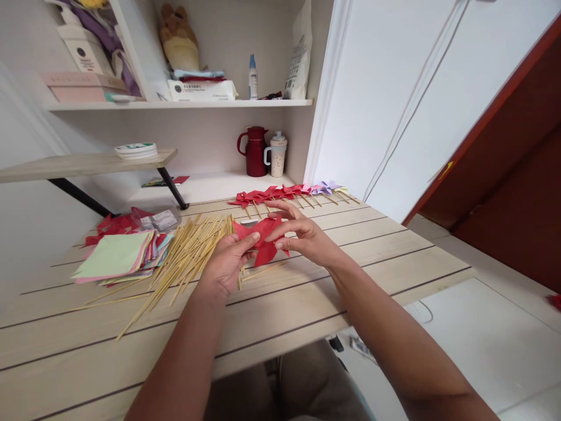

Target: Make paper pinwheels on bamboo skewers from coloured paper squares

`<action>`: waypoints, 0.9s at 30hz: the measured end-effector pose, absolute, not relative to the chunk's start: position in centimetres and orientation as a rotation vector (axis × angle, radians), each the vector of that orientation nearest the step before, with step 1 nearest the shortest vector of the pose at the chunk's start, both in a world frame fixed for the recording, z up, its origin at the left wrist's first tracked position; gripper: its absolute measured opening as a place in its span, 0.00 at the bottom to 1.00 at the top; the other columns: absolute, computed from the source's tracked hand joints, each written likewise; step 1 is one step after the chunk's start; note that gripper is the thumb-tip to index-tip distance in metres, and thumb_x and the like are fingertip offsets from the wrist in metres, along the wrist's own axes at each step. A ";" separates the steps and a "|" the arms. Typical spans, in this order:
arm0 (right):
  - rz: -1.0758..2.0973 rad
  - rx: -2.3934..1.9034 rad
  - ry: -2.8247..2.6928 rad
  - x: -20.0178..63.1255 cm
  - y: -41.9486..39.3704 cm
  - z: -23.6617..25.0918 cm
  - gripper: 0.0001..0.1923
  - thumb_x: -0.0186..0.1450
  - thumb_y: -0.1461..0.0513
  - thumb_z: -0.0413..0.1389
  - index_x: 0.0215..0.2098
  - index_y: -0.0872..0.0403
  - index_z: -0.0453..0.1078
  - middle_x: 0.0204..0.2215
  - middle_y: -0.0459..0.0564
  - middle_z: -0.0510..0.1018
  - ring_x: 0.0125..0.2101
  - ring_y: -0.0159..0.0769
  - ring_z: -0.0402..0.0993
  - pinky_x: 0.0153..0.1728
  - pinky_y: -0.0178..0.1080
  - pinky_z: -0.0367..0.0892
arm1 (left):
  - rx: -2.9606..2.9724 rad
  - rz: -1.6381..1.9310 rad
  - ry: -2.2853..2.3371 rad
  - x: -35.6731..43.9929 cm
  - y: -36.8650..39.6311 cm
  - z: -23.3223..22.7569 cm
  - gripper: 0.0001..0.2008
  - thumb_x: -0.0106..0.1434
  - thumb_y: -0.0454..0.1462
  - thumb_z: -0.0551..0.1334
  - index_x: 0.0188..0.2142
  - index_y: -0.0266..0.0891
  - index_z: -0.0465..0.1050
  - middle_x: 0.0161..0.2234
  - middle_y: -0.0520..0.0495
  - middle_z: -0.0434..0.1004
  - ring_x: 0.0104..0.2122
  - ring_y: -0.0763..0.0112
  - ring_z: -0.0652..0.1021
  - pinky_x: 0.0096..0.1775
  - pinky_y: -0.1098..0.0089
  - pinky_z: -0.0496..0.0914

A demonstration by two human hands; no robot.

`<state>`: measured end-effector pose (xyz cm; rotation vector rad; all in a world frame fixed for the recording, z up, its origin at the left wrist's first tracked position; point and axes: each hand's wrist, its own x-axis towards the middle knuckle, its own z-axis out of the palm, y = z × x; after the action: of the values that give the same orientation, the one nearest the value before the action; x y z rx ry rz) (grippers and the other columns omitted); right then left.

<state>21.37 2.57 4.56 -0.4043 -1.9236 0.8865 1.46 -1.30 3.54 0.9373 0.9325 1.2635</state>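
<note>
A red paper pinwheel point(265, 248) is held just above the wooden table point(307, 304), between both hands. My left hand point(225, 263) grips it from the left, thumb on the paper. My right hand point(302, 234) pinches its upper right part with the fingers spread over it. A thin bamboo stick point(263, 272) lies under the pinwheel; whether it is joined to the paper I cannot tell.
A loose pile of bamboo sticks point(188, 251) lies left of the hands, next to a stack of coloured paper squares point(123, 257). A row of finished pinwheels point(280, 194) lines the table's far edge. A red jug point(255, 152) and a cup point(277, 155) stand behind.
</note>
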 end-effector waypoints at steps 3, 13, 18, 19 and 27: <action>0.893 -0.419 -1.930 21.3 2.6 4.4 0.07 0.61 0.50 0.68 0.36 0.40 0.84 0.64 0.44 0.68 0.67 0.49 0.59 0.69 0.56 0.55 | 0.930 1.268 0.943 1.6 -1.4 3.7 0.22 0.44 0.43 0.80 0.38 0.33 0.84 0.38 0.39 0.86 0.34 0.68 0.81 0.36 0.72 0.72; 0.939 -0.477 -1.861 20.8 2.6 3.7 0.07 0.62 0.52 0.69 0.32 0.45 0.82 0.60 0.48 0.70 0.63 0.45 0.66 0.68 0.51 0.57 | 1.020 1.308 1.036 2.0 -1.4 3.3 0.21 0.45 0.45 0.78 0.35 0.34 0.84 0.35 0.41 0.85 0.30 0.70 0.77 0.33 0.72 0.68; 0.953 -0.521 -1.819 20.6 2.4 3.7 0.11 0.62 0.50 0.68 0.30 0.47 0.81 0.59 0.49 0.72 0.62 0.46 0.67 0.66 0.51 0.59 | 1.024 1.350 1.078 2.3 -1.4 3.4 0.19 0.44 0.45 0.78 0.33 0.35 0.84 0.32 0.43 0.84 0.29 0.71 0.76 0.33 0.71 0.68; 0.946 -0.527 -1.815 20.6 2.4 3.7 0.12 0.62 0.49 0.68 0.30 0.47 0.81 0.58 0.49 0.72 0.62 0.46 0.67 0.66 0.52 0.59 | 1.023 1.356 1.084 2.3 -1.4 3.4 0.18 0.44 0.45 0.78 0.32 0.35 0.83 0.31 0.43 0.84 0.28 0.71 0.76 0.32 0.71 0.67; 0.888 -0.555 -1.795 20.4 2.2 3.6 0.10 0.62 0.51 0.68 0.29 0.47 0.79 0.58 0.49 0.70 0.64 0.47 0.64 0.67 0.52 0.58 | 1.011 1.405 1.108 2.4 -1.4 3.3 0.18 0.46 0.44 0.78 0.33 0.36 0.83 0.32 0.43 0.84 0.30 0.69 0.77 0.35 0.69 0.69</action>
<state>20.44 2.22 3.65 -0.5550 -1.7953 0.8878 2.42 -1.42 3.32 1.0114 1.1081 1.4049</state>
